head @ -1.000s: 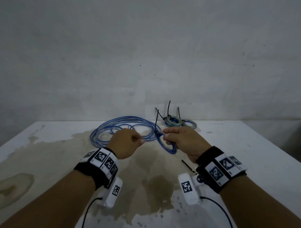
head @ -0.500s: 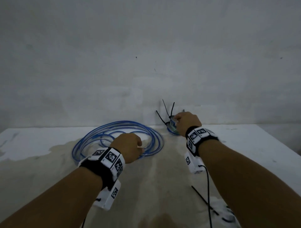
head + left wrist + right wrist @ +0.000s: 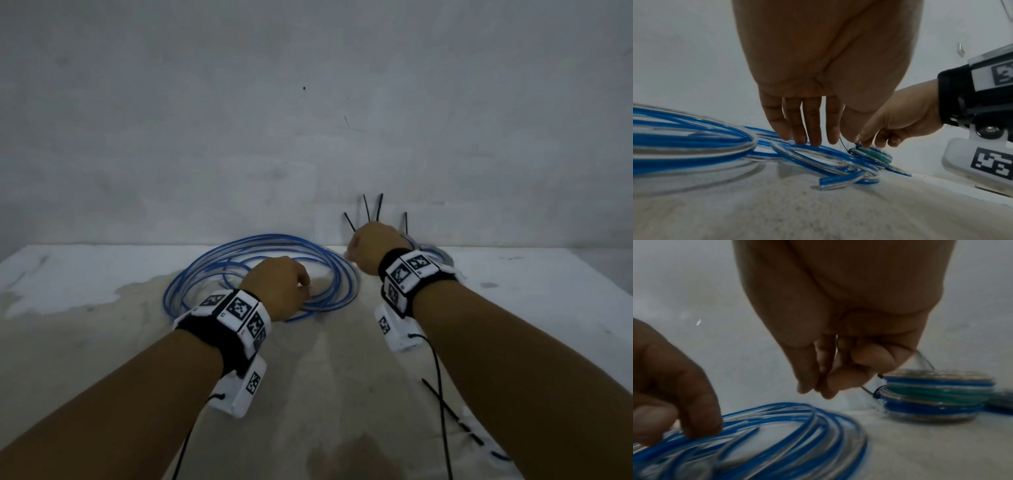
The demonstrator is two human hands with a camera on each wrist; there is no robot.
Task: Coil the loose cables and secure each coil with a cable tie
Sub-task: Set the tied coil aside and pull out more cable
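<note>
On a stained white table (image 3: 102,342), tied coils (image 3: 937,395) sit stacked by the wall, done. The right hand (image 3: 371,246), fingers curled, empty, hangs beside them; the left hand (image 3: 277,287) presses straight fingers on the loose blue cable (image 3: 212,267), uncoiled.

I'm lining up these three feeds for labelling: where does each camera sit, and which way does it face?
Head: worn on the head, facing forward and down at the table and wall; both forearms show.
Left wrist: looks along the left hand, whose straight fingers touch the loose blue cable; the right hand shows too.
Right wrist: looks along the right hand's curled fingers beside the stack of tied coils; left fingers show.
Shared: all views show cable and stack.
</note>
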